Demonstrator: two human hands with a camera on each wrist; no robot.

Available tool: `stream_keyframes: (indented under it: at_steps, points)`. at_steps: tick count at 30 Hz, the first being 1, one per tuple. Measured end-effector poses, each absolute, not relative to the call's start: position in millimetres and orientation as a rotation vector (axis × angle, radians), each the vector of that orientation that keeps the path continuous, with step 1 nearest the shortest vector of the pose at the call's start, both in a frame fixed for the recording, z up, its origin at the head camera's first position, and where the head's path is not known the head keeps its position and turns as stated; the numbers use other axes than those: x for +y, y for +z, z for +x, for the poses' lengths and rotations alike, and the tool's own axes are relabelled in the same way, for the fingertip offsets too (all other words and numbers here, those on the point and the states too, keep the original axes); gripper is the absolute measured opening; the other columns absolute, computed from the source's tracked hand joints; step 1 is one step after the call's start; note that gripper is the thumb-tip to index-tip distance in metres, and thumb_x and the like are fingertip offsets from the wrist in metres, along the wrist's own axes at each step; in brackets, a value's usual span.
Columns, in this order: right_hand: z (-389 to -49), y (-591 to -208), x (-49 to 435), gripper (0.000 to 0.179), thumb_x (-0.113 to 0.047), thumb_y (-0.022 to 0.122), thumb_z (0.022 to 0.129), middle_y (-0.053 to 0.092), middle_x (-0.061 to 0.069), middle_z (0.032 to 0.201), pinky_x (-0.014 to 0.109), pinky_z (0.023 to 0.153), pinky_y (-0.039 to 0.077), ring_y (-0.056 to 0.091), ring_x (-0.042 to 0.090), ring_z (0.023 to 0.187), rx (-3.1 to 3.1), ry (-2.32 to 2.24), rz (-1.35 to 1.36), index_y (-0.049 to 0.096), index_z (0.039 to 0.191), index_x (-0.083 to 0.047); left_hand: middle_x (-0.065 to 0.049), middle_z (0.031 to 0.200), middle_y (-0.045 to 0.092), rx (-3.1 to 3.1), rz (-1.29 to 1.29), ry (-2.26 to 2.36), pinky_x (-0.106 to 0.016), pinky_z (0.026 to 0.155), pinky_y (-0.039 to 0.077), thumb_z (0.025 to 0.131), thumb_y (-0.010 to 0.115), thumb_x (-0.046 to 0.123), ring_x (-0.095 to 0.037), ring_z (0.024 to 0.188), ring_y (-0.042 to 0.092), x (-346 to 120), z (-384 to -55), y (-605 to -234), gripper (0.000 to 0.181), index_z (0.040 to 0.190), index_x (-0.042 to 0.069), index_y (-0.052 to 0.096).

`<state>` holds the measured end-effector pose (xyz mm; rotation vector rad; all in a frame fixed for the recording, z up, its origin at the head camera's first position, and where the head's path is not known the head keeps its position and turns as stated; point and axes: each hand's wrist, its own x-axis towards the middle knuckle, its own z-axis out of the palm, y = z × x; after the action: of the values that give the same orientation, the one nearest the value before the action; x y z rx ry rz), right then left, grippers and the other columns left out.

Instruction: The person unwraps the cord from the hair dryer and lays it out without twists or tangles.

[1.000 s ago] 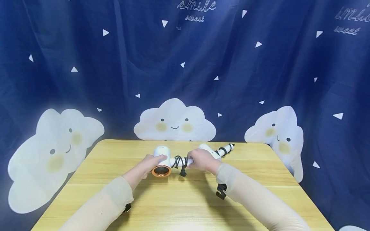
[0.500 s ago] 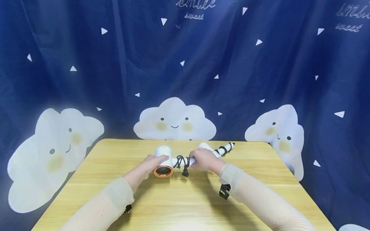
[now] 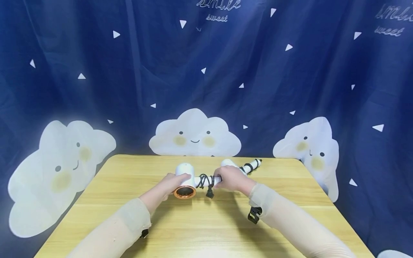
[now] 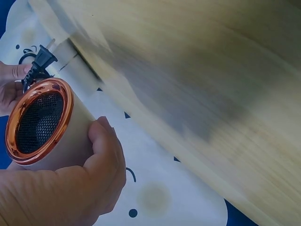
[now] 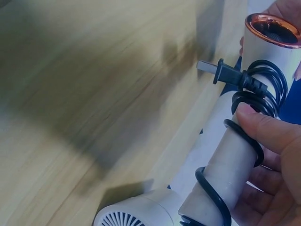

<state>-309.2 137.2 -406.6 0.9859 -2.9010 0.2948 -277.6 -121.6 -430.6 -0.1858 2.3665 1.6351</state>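
Observation:
Both hands hold one white hair dryer point(image 3: 185, 172), lifted above the table. Its copper-rimmed grille point(image 4: 40, 120) faces my body in the head view. Around the barrel, my left hand point(image 3: 171, 183) curls its fingers and thumb. My right hand point(image 3: 232, 178) grips the handle point(image 5: 225, 165), with the thumb near the wound black cord point(image 5: 270, 80). The two-pin plug point(image 5: 230, 73) sticks out from the coils. Behind the right hand a second white hair dryer point(image 3: 254, 165) lies on the table, cord wrapped round its handle; the hand partly hides it.
The wooden table point(image 3: 200, 222) runs back to a dark blue curtain point(image 3: 180, 71) printed with smiling clouds. Near the table's far edge lies the second dryer, whose vented end point(image 5: 124, 219) shows beneath the held handle in the right wrist view.
The held hair dryer and both hands have shifted slightly to the right. The second hair dryer stays where it lay. Both grips look the same.

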Motion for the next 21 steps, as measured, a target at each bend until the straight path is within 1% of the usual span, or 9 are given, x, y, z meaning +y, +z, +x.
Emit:
stream_keyframes:
  at_steps: [4,14,21]
  points:
    - [-307.8,-406.6,140.2,0.024,-0.027,0.089,0.074,0.055,-0.013,0.069,0.03,0.061,0.046,0.05,0.01,0.064,-2.905,0.33,0.995,0.066,0.08,-0.022,-0.017,0.104,0.064,2.356,-0.183,1.635,-0.036,0.081,0.058,0.089,0.066,0.045,-0.023,0.084,0.067,-119.5,-277.0,-431.2,0.064,0.119,-0.01,0.056]
    - [-303.6,-404.9,144.4,0.025,-0.024,0.09,0.072,0.055,-0.012,0.069,0.032,0.061,0.045,0.049,0.012,0.064,-2.898,0.354,0.999,0.066,0.079,-0.019,-0.015,0.104,0.065,2.336,-0.183,1.636,-0.036,0.079,0.058,0.089,0.066,0.046,-0.023,0.083,0.067,-115.9,-277.6,-433.0,0.063,0.118,-0.009,0.057]
    - [-303.1,-405.0,146.6,0.025,-0.026,0.09,0.072,0.057,-0.011,0.073,0.032,0.063,0.046,0.05,0.011,0.066,-2.898,0.372,0.985,0.069,0.084,-0.019,-0.014,0.103,0.066,2.311,-0.183,1.655,-0.035,0.077,0.059,0.088,0.067,0.048,-0.023,0.082,0.068,-114.9,-277.3,-431.2,0.064,0.118,-0.008,0.059]
